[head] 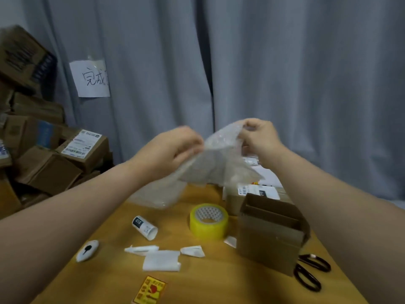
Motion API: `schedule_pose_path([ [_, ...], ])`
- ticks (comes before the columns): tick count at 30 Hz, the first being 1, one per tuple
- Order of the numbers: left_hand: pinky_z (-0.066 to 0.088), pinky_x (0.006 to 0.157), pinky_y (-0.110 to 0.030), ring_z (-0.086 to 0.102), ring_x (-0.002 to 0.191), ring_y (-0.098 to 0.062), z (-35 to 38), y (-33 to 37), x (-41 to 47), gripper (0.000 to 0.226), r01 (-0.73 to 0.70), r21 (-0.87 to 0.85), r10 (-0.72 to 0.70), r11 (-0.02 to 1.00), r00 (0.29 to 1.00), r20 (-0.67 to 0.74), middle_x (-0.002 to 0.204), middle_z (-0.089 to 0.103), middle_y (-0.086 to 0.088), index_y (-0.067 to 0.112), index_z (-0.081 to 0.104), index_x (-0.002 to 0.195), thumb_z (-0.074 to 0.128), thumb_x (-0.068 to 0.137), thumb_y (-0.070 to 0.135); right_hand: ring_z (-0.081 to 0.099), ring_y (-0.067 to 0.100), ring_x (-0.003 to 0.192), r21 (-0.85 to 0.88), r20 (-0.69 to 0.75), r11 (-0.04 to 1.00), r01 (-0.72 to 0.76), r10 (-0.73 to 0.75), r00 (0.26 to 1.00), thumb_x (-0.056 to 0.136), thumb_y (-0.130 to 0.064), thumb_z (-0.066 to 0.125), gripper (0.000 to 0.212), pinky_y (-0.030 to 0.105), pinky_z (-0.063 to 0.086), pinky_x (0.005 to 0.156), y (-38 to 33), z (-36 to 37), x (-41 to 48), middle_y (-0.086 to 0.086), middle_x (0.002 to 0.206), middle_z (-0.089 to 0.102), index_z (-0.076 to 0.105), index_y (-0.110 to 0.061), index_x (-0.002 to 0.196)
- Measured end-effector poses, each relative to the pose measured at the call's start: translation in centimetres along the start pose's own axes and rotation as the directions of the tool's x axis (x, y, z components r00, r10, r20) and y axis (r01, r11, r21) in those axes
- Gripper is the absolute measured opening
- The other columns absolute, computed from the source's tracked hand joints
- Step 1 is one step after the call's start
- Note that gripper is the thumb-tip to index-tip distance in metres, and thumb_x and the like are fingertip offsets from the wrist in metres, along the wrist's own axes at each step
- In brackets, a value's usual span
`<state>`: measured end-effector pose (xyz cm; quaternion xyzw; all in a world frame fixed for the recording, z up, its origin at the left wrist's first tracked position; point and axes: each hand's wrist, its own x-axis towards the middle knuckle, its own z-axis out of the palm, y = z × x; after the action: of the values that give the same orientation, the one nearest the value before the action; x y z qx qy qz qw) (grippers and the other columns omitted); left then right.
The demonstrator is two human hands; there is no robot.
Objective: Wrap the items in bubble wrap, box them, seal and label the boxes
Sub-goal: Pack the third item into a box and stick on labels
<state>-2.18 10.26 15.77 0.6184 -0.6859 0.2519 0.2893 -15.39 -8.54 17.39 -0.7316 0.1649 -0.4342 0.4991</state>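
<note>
Head view: crumpled translucent bubble wrap [217, 159] aloft, left hand [173, 148] and right hand [259, 134] grips pinching its edges.

Readable writing: few items, mostly blurred.

Handwritten "完成" in black on a white paper sheet [90, 78] taped to the grey curtain [285, 73], a further mark cut off at the sheet's right edge. "010" or "DID", uncertain which, white on a black patch of the small white tube [144, 227] lying on the bench [219, 286]; same mark on the shipping label [258, 191] behind the open box. Barcodes and fine print on the labelled carton [84, 148] at left, too blurred to read. Red print on the yellow sticker [150, 290], illegible.
</note>
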Motion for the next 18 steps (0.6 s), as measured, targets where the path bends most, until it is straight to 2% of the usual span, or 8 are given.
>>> schedule_pose_path([
  [2, 0.046, 0.07, -0.019, 0.057, 0.078, -0.007, 0.4, 1.5, 0.3, 0.052, 0.041, 0.064, -0.057, 0.997, 0.962, 0.268, 0.088, 0.065, 0.006, 0.017, 0.066, 0.094, 0.035, 0.086, 0.058, 0.06, 0.024, 0.064, 0.06, 0.069, 0.998, -0.012, 0.007, 0.998, 0.09, 0.005, 0.054, 0.029, 0.03, 0.057, 0.052, -1.0, -1.7, -0.9, 0.012, 0.083, 0.067, 0.071, -0.019, 0.09],
  [5, 0.047, 0.078, -0.038, 0.056, 0.078, -0.016, 1.0, 2.0, 1.9, 0.031, 0.209, 0.022, -0.21, 0.978, 0.974, 0.079, 0.092, 0.062, -0.003, 0.011, 0.063, 0.094, 0.056, 0.087, 0.04, 0.066, 0.027, 0.083, 0.013, 0.195, 1.0, 0.015, -0.017, 0.981, 0.09, 0.012, 0.049, 0.04, 0.035, 0.06, 0.074, -1.9, -4.1, -2.7, 0.007, 0.093, 0.073, 0.073, -0.019, 0.088],
  [7, 0.044, 0.095, -0.036, 0.051, 0.102, -0.017, 1.7, 2.4, 3.0, 0.045, 0.305, -0.054, -0.302, 0.951, 0.951, 0.06, 0.117, 0.049, -0.005, 0.015, 0.052, 0.12, 0.068, 0.083, 0.035, 0.066, 0.025, 0.087, -0.021, 0.263, 0.999, 0.039, -0.032, 0.964, 0.089, 0.015, 0.044, 0.043, 0.038, 0.057, 0.08, -2.2, -5.2, -3.7, 0.003, 0.093, 0.074, 0.075, -0.015, 0.086],
  [9, 0.028, 0.112, -0.039, 0.03, 0.133, -0.02, 2.5, 2.9, 3.6, 0.084, 0.408, -0.075, -0.373, 0.91, 0.884, 0.281, 0.144, 0.026, -0.002, 0.028, 0.026, 0.144, 0.071, 0.077, 0.048, 0.066, 0.023, 0.087, -0.036, 0.321, 0.998, 0.051, -0.036, 0.946, 0.089, 0.013, 0.042, 0.042, 0.036, 0.056, 0.081, -2.4, -6.1, -4.6, 0.005, 0.092, 0.074, 0.075, -0.012, 0.085],
  [11, 0.02, 0.116, -0.042, 0.015, 0.14, -0.019, 3.3, 3.3, 4.0, 0.085, 0.44, -0.074, -0.384, 0.895, 0.844, 0.374, 0.151, 0.013, 0.006, 0.039, 0.023, 0.144, 0.07, 0.075, 0.052, 0.06, 0.027, 0.082, -0.044, 0.337, 0.998, 0.045, -0.028, 0.941, 0.086, 0.008, 0.04, 0.041, 0.033, 0.054, 0.08, -2.7, -7.1, -5.1, 0.02, 0.091, 0.071, 0.076, -0.01, 0.08],
  [14, 0.03, 0.106, -0.032, 0.037, 0.125, -0.014, 3.8, 3.0, 5.1, 0.035, 0.429, -0.085, -0.38, 0.899, 0.863, 0.332, 0.131, 0.04, 0.003, 0.027, 0.057, 0.108, 0.072, 0.079, 0.04, 0.05, 0.029, 0.079, -0.019, 0.267, 1.0, 0.022, -0.016, 0.964, 0.086, -0.006, 0.047, 0.033, 0.035, 0.046, 0.078, -2.7, -9.0, -5.5, 0.022, 0.083, 0.071, 0.076, -0.006, 0.071],
  [16, 0.041, 0.08, -0.028, 0.053, 0.091, -0.016, 3.9, 3.3, 5.8, 0.016, 0.421, -0.079, -0.385, 0.904, 0.88, 0.279, 0.093, 0.057, 0.0, 0.016, 0.057, 0.083, 0.07, 0.082, 0.025, 0.054, 0.029, 0.081, -0.088, 0.219, 0.995, 0.051, -0.031, 0.975, 0.09, -0.021, 0.061, 0.03, 0.038, 0.048, 0.078, -2.4, -10.1, -5.7, 0.02, 0.086, 0.072, 0.071, -0.004, 0.067],
  [18, 0.038, 0.062, -0.029, 0.049, 0.069, -0.018, 4.3, 3.8, 6.3, 0.019, 0.456, -0.058, -0.436, 0.888, 0.876, 0.207, 0.07, 0.052, 0.0, 0.014, 0.048, 0.071, 0.062, 0.084, 0.016, 0.063, 0.027, 0.077, -0.17, 0.224, 0.983, 0.066, -0.027, 0.974, 0.087, -0.026, 0.068, 0.034, 0.04, 0.056, 0.08, -2.0, -11.0, -5.9, 0.022, 0.081, 0.068, 0.056, -0.007, 0.062],
])
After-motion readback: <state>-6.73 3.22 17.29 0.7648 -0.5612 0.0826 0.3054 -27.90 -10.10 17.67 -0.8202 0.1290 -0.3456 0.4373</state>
